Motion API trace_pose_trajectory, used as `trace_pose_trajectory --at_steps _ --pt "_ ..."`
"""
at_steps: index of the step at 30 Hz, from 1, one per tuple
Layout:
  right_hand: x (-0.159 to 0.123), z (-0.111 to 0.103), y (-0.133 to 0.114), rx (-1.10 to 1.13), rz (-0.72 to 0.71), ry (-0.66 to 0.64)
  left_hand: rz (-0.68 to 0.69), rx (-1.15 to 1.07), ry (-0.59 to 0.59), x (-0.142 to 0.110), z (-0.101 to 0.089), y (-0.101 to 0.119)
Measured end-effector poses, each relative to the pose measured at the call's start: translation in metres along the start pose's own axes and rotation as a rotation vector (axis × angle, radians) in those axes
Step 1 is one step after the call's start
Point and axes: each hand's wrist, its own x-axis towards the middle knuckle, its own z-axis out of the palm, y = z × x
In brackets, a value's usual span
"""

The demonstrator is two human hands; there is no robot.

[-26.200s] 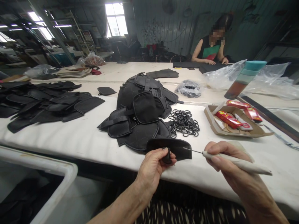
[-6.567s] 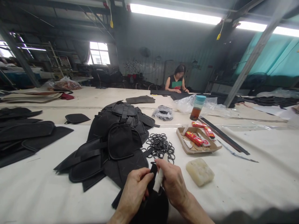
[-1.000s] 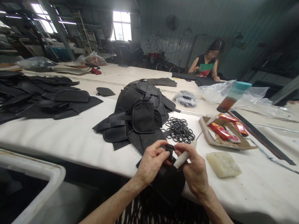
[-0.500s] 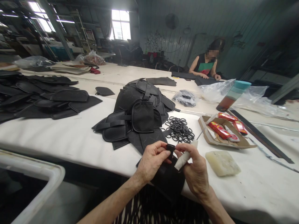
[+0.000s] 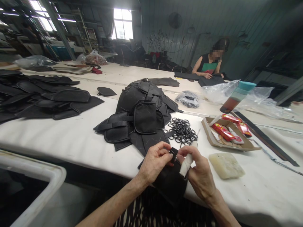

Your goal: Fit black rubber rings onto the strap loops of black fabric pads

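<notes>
My left hand (image 5: 155,162) pinches the end of a short black strap (image 5: 174,153) between thumb and fingers. The strap belongs to a black padded piece (image 5: 169,183) that hangs over the table edge below both hands. In my right hand (image 5: 199,170) lies an awl (image 5: 188,164), its handle wrapped in white and its thin metal shaft pointing up and away. The thumb and forefinger of that hand come close to the strap; whether they touch it I cannot tell. Just beyond my hands are several loose black rings (image 5: 182,130) in a heap.
A pile of black sewn pieces (image 5: 144,116) stands ahead, with another pile (image 5: 47,97) at left. To the right are a cardboard tray (image 5: 215,143) with red packets, a yellowish block (image 5: 226,165) and a bottle (image 5: 238,97). A white bin (image 5: 54,173) borders the near left. Across the table, a co-worker (image 5: 210,64) handles dark material.
The awl has turned in my right hand, so its shaft points more steeply upward. The strap end has tilted in my left fingers. Both hands stay in nearly the same place.
</notes>
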Motion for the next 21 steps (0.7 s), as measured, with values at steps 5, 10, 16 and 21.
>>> trace_pose_trajectory --at_steps 5,10,16,21 --pt "0.001 0.004 0.002 0.053 0.091 0.013 -0.002 -0.012 0.018 0.0 0.0 0.004" --pt "0.001 0.007 -0.001 0.239 0.211 0.027 -0.04 -0.06 0.011 0.001 -0.002 0.005" --pt "0.009 0.005 -0.004 0.387 0.451 0.135 -0.018 -0.018 0.038 0.002 -0.001 0.0" --pt "0.014 0.005 -0.01 0.416 0.449 -0.021 0.05 0.113 0.034 -0.002 0.002 0.001"
